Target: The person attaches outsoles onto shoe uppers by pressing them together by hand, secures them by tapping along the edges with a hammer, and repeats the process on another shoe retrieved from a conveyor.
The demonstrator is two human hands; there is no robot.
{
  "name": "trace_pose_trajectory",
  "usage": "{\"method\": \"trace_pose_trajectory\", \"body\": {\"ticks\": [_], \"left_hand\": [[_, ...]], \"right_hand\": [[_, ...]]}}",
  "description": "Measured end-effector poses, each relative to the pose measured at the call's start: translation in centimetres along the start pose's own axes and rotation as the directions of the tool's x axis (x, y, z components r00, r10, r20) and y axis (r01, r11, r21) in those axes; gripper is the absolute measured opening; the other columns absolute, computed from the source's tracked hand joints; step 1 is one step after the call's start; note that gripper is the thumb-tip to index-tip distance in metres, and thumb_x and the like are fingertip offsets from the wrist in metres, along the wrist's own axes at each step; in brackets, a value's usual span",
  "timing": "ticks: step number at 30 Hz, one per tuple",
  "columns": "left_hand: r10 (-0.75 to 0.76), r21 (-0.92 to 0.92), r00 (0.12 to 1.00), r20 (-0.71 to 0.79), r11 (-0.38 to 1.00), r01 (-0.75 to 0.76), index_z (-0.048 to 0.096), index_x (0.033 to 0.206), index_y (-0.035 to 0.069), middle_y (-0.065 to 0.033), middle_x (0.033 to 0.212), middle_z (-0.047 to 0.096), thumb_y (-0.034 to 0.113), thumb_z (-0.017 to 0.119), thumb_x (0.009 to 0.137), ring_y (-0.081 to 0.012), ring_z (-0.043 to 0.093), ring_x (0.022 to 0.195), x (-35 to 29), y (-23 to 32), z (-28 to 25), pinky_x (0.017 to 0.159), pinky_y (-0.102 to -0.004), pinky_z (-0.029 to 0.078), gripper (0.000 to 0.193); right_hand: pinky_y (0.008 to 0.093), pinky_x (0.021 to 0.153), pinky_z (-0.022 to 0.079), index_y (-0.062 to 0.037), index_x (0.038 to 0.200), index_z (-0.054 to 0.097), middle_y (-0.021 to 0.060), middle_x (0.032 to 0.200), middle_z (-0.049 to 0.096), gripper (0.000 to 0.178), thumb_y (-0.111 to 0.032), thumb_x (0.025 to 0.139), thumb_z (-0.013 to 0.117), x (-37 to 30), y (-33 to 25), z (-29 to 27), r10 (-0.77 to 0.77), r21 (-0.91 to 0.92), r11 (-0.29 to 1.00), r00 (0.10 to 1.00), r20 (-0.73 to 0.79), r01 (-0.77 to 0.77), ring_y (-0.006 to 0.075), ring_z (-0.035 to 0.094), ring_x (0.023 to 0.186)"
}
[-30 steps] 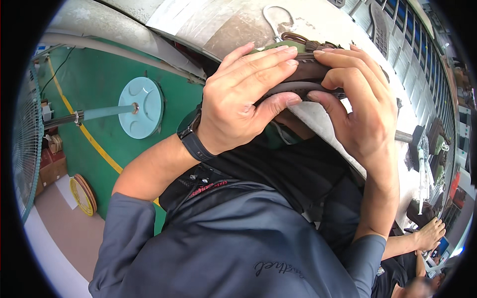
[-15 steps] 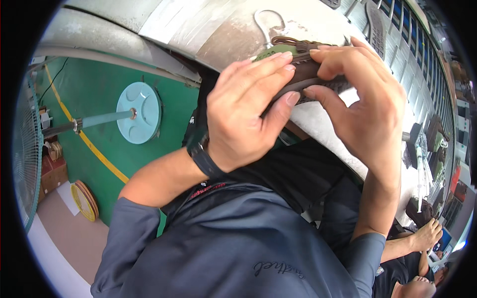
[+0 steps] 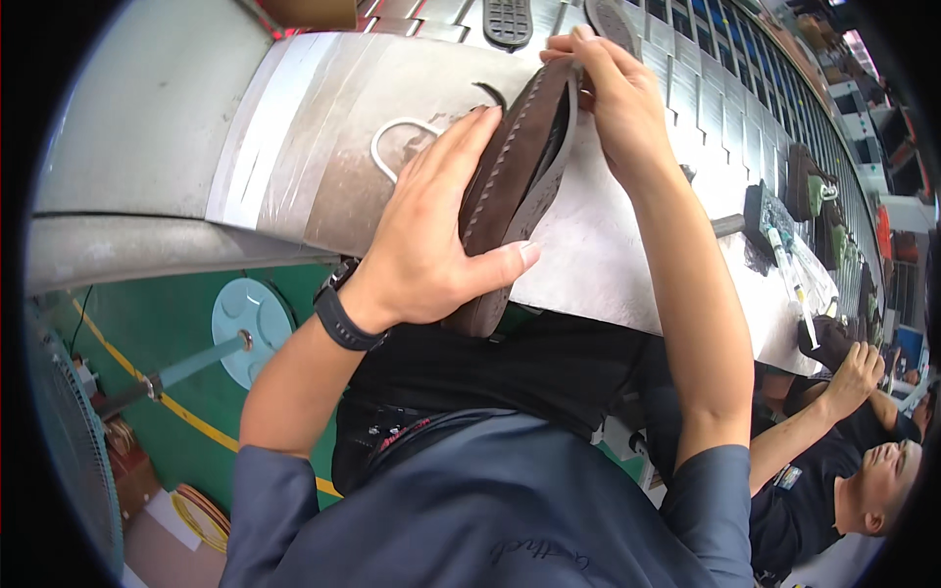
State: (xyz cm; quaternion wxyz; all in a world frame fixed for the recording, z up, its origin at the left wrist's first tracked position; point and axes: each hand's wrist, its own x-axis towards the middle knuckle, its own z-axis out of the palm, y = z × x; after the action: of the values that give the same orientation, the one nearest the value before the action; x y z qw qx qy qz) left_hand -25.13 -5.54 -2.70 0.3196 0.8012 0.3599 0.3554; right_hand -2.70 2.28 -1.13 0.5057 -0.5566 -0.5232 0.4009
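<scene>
A dark brown shoe with a stitched edge is held tilted over the metal worktop. A gap shows between its upper and the sole along the side facing right. My left hand wraps the shoe's near part, fingers along the upper and thumb across the sole edge. At the far end my right hand grips the shoe with bent fingers, its thumb by the sole's tip. Part of a dark lace sticks out beyond my left fingertips.
A white hook-shaped cord lies on the worktop. Loose soles rest on the slatted conveyor beyond. Syringes and more shoes are at the right, where a co-worker's hand works. A fan stands at left.
The shoe has turned so its stitched edge and side gap face me. My right hand has moved up and left to its far end; my left hand has shifted left and its thumb lies on the sole.
</scene>
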Motion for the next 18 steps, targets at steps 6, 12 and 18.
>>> {"method": "trace_pose_trajectory", "body": {"ticks": [6, 12, 18], "left_hand": [[-0.015, 0.039, 0.999, 0.036, 0.999, 0.013, 0.033, 0.158, -0.01, -0.0314, 0.157, 0.041, 0.036, 0.079, 0.077, -0.0424, 0.041, 0.148, 0.2, 0.1, -0.3, 0.124, -0.0455, 0.029, 0.104], [-0.025, 0.017, 0.999, 0.039, 1.0, 0.024, 0.033, 0.158, -0.01, -0.0312, 0.157, 0.041, 0.037, 0.079, 0.076, -0.0431, 0.041, 0.148, 0.2, -0.2, -0.5, 0.124, -0.0473, 0.029, 0.104], [-0.036, 0.026, 0.998, 0.047, 0.999, 0.034, 0.034, 0.158, -0.01, -0.031, 0.157, 0.042, 0.035, 0.08, 0.075, -0.0435, 0.042, 0.147, 0.3, -0.1, -0.5, 0.123, -0.0474, 0.03, 0.105]], "right_hand": [[0.0226, 0.063, 0.044, -0.0018, 0.086, 0.077, 0.0001, 0.074, 0.064, 0.05, -0.046, 0.105, 0.062, 1.2, 0.3, 1.1, 0.069, 0.062, 0.995, 0.993, 0.095, -0.076, 0.0074, 0.058, 0.067], [0.0236, 0.062, 0.043, -0.0008, 0.086, 0.078, 0.0007, 0.074, 0.066, 0.041, -0.039, 0.099, 0.07, 1.3, -0.2, 1.5, 0.078, -0.094, 0.993, 0.993, 0.088, -0.07, 0.0071, 0.055, 0.064], [0.0309, 0.062, 0.047, 0.0053, 0.085, 0.076, 0.006, 0.065, 0.066, 0.039, -0.032, 0.093, 0.071, 1.1, -0.4, 1.7, -0.139, -0.309, 0.943, 0.989, -0.043, 0.119, 0.011, 0.058, 0.063]]}}
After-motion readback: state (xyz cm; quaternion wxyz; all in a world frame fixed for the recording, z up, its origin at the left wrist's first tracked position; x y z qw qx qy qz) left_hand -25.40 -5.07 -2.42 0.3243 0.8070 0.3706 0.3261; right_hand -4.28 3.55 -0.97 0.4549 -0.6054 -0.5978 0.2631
